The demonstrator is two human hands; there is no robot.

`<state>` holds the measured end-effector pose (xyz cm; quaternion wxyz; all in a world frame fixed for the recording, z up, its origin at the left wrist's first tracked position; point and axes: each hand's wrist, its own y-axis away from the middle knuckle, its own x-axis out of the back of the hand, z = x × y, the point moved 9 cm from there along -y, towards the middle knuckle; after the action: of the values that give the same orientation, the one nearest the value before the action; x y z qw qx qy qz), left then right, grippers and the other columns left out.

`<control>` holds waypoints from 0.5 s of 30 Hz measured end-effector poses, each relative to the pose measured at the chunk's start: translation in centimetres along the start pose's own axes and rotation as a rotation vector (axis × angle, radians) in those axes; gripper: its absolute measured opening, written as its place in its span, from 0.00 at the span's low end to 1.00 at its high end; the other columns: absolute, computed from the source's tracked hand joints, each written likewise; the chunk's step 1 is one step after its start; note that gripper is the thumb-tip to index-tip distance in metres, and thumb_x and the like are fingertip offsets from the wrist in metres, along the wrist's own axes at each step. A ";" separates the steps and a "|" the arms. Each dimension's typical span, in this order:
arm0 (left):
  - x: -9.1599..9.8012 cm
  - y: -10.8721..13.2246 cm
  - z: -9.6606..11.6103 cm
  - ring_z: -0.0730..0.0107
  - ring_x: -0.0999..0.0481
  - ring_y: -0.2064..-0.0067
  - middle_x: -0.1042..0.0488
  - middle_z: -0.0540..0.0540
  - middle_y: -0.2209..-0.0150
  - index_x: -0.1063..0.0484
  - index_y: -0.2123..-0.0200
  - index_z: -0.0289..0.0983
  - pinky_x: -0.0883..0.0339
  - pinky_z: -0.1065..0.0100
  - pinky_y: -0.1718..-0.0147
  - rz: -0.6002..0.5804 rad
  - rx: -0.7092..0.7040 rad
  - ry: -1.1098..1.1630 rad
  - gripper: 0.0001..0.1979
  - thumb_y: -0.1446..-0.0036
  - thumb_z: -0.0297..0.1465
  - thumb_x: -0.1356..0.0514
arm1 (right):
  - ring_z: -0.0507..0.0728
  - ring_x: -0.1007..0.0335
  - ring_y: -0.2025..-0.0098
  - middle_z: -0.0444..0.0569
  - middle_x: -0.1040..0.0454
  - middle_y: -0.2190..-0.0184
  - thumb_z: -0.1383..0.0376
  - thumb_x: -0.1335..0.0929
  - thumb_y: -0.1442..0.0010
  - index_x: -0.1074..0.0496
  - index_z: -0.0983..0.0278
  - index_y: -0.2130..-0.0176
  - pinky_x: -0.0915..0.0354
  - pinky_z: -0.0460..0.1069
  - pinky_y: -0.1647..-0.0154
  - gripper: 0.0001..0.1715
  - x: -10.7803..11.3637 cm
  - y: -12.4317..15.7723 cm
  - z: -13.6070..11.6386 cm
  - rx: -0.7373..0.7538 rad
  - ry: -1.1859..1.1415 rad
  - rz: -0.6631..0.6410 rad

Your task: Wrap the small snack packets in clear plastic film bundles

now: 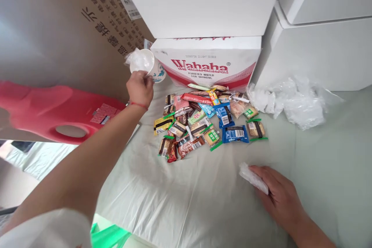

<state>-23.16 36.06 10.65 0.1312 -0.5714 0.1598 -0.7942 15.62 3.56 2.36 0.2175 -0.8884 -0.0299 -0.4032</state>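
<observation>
My left hand (140,90) is closed at the near rim of a paper cup (158,70) with a blue pattern. The cup tilts beside the white carton, and clear plastic (143,60) shows in its mouth. My right hand (277,193) is closed round a folded piece of clear plastic (254,178), held over the pale sheet at the lower right. Between the hands and farther back lies a pile of small wrapped snacks (199,127), with blue, red, yellow and green-edged packets. Neither hand touches the pile.
A white and red Wahaha carton (203,64) stands behind the snacks. Crumpled clear plastic bags (302,102) lie to the right. A red plastic container (52,104) is at the left, before a large brown cardboard box (66,38). Something green (112,236) shows at the bottom edge.
</observation>
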 end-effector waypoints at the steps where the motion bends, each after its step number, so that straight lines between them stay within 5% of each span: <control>1: 1.3 1.7 1.2 0.63 0.26 0.55 0.24 0.40 0.54 0.27 0.50 0.30 0.34 0.58 0.49 0.029 -0.022 -0.059 0.16 0.31 0.35 0.47 | 0.56 0.21 0.61 0.50 0.20 0.59 0.74 0.37 0.37 0.30 0.62 0.44 0.25 0.48 0.62 0.23 -0.1 0.0 -0.1 -0.001 -0.004 0.000; 8: 8.6 13.9 14.4 0.62 0.19 0.59 0.18 0.42 0.59 0.22 0.56 0.39 0.27 0.63 0.61 0.170 -0.541 -0.005 0.07 0.35 0.31 0.39 | 0.57 0.24 0.63 0.51 0.22 0.62 0.78 0.37 0.43 0.29 0.65 0.46 0.27 0.50 0.63 0.26 -0.5 -0.2 -0.2 -0.022 -0.029 -0.011; 11: 8.1 16.4 20.4 0.67 0.19 0.61 0.18 0.45 0.59 0.22 0.56 0.40 0.27 0.67 0.62 -0.026 -0.630 0.243 0.06 0.35 0.28 0.38 | 0.58 0.25 0.64 0.51 0.23 0.63 0.79 0.37 0.46 0.29 0.66 0.47 0.29 0.50 0.64 0.28 -0.9 -0.2 -0.1 -0.035 -0.031 -0.041; 15: 4.8 16.0 27.1 0.72 0.25 0.71 0.24 0.49 0.73 0.24 0.62 0.38 0.32 0.70 0.70 -0.248 -0.398 0.727 0.06 0.33 0.33 0.38 | 0.59 0.26 0.63 0.52 0.23 0.62 0.78 0.36 0.46 0.27 0.66 0.46 0.30 0.52 0.62 0.28 -1.9 0.0 0.5 -0.092 -0.021 -0.114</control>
<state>1.50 16.75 16.38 -0.1429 -0.2837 0.2756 -0.9073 14.68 3.98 0.67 0.1530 -0.8984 -0.0640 -0.4066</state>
